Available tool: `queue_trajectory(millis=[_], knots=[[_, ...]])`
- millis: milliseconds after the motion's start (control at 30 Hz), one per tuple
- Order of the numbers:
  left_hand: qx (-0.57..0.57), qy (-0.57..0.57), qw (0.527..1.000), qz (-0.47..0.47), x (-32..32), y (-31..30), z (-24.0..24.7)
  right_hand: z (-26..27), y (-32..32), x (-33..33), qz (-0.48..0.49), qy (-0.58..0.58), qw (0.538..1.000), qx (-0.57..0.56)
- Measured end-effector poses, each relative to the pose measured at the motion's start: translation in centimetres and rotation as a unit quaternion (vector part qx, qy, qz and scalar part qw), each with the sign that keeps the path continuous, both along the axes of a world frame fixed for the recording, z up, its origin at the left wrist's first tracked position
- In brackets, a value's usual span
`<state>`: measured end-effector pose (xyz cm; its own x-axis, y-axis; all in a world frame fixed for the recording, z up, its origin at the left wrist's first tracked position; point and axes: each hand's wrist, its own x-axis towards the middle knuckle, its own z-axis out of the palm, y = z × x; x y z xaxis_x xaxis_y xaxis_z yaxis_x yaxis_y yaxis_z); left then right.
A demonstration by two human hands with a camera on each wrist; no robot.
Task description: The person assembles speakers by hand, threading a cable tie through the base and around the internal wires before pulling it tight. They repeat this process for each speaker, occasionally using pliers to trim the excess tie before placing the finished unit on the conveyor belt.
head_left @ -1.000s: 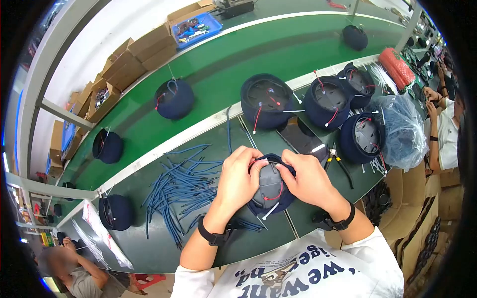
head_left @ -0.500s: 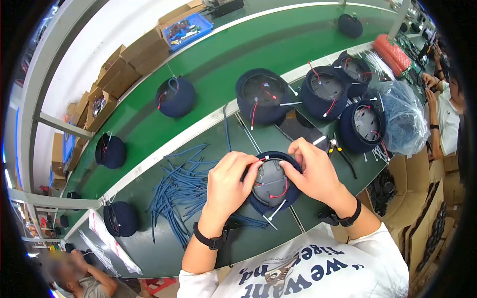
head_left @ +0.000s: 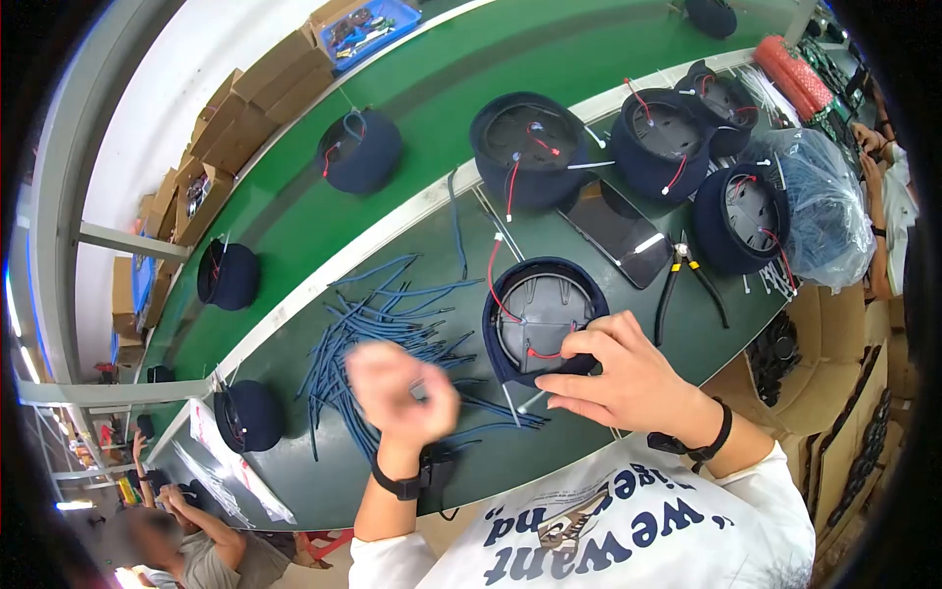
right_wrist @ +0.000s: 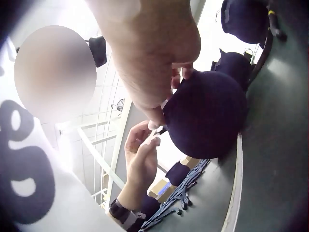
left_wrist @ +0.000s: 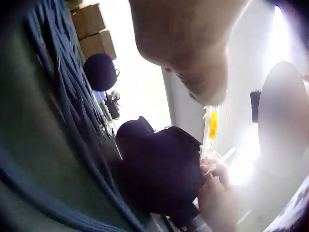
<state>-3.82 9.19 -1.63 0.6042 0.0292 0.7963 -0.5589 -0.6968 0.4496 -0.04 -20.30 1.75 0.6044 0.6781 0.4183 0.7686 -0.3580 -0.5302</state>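
Note:
A navy fabric-covered round shell (head_left: 491, 344), hollow side up, stands on the bench in front of me. Inside it is a grey plastic liner (head_left: 540, 309) with red wires (head_left: 496, 265); one ends in a white connector past the far-left rim. White cable ties (head_left: 512, 404) stick out at the near side. My right hand (head_left: 628, 378) grips the near-right rim, fingers over the edge near the lower red wire. My left hand (head_left: 402, 398), blurred, is apart from the shell, above blue cords (head_left: 343, 339); cannot tell whether something pale lies between its fingers.
Similar shells (head_left: 530, 182) stand at the back right beside a dark phone-like slab (head_left: 618, 231), yellow-and-black pliers (head_left: 687, 280) and a clear plastic bag (head_left: 824, 211). More shells (head_left: 358, 162) sit on the green belt (head_left: 432, 137). Cardboard boxes (head_left: 280, 74) line its far side.
Both hands were at the shell's far rim, thumbs inside. My left hand has come off toward the lower left; my right has moved to the near-right rim. A red wire now extends past the far-left rim.

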Motion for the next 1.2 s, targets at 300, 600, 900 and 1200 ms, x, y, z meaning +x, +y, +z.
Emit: queue_trajectory(millis=[300,600,900,1200], knots=[[0.126,0.171,0.943,-0.256,1.1,-2.6,2.5,0.0,-0.7,0.6,0.043,0.106,0.992,0.051],[0.099,0.222,0.913,-0.328,2.6,-3.3,3.8,0.3,-0.9,1.0,0.037,0.138,0.987,0.072],[0.098,0.249,0.894,-0.361,2.6,-2.6,4.0,0.3,-0.8,0.9,0.027,0.130,0.989,0.062],[0.084,0.250,0.893,-0.366,2.5,-2.8,4.2,0.2,-0.2,0.5,-0.001,0.116,0.992,0.059]])
